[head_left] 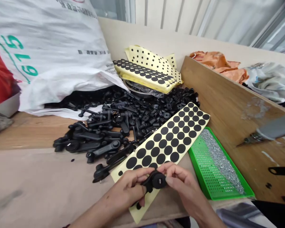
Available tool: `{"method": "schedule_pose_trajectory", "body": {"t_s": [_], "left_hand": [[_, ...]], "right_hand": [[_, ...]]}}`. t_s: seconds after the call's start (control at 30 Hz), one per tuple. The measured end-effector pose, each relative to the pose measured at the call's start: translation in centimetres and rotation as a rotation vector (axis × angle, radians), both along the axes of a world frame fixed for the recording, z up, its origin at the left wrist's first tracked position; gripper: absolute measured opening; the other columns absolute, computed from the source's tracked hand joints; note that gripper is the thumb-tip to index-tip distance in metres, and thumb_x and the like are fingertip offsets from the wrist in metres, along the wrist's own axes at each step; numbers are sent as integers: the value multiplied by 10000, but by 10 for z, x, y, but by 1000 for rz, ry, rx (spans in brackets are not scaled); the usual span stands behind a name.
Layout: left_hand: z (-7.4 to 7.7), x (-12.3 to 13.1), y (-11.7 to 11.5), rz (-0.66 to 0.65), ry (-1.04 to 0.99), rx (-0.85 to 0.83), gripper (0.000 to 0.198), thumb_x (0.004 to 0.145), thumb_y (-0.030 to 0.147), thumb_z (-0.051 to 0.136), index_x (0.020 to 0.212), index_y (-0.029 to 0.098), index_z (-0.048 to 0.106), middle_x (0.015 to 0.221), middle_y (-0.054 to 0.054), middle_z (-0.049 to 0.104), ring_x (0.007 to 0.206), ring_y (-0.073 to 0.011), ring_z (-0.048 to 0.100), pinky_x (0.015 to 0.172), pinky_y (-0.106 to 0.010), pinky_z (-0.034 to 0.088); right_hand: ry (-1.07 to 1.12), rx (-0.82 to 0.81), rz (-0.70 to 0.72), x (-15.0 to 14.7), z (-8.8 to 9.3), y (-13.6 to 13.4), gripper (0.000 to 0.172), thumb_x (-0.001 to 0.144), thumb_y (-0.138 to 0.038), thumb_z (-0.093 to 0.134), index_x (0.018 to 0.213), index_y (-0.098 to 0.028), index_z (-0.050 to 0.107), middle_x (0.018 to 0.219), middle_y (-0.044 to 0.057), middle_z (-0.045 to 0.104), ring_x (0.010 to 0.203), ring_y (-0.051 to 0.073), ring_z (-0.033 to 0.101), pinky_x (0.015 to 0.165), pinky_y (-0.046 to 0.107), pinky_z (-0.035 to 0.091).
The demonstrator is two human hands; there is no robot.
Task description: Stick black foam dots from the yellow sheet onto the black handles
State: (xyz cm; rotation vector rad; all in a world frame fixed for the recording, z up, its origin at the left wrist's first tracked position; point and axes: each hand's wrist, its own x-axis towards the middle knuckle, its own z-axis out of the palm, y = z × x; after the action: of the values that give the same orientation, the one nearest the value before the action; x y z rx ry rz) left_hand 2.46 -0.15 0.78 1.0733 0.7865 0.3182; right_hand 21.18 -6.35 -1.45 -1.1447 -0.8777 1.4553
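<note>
Wooden worktable (38,139) before pale corrugated wall (171,15)

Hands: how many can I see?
2. The left hand holds the black part at the bottom middle; the right hand pinches it from the other side, above the dotted sheet. None looks hidden.

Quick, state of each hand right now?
Left hand: closed, holding the black part.
Right hand: closed, fingertips pinching the same black part's round end.

Handles pile (104,133): black plastic — matt, smooth
Sticker sheet (166,139): yellowish paper, matt black dots
Tray (199,164): green plastic, perforated
Screws (218,158): shiny metal
Tabletop (33,177): bare wood — matt
Sack (52,47): white woven plastic
</note>
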Motion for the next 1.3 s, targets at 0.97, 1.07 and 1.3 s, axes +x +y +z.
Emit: {"method": "schedule_pose_trajectory", "body": {"t_s": [0.97, 1.07, 1.3], "left_hand": [[-13, 0, -4, 31, 46, 78, 458, 764, 332, 583, 1182, 148, 618, 752, -11, 584, 513, -88, 483, 522, -217, 385], [-14, 0, -5, 28, 65, 94, 484, 764, 369, 583, 1183, 128, 608, 764, -26, 599, 505, -90, 483, 511, -219, 380], [-18, 1, -5, 24, 100, 148, 514, 784, 445, 580, 1180, 118, 594, 614, 25, 544, 470, -94, 474, 471, -203, 338]], "right_hand": [[-118, 37, 5, -2, -4, 2, 151, 763, -242, 652, 646, -198, 569, 924, 44, 621, 878, 191, 549, 767, 286, 412], [-133, 44, 12, -2, -3, 1, 147, 767, -239, 648, 649, -198, 571, 925, 46, 623, 880, 190, 552, 768, 284, 417], [-184, 70, 24, -5, 1, 2, 138, 770, -232, 635, 650, -196, 575, 927, 48, 620, 878, 184, 564, 757, 275, 436]]}}
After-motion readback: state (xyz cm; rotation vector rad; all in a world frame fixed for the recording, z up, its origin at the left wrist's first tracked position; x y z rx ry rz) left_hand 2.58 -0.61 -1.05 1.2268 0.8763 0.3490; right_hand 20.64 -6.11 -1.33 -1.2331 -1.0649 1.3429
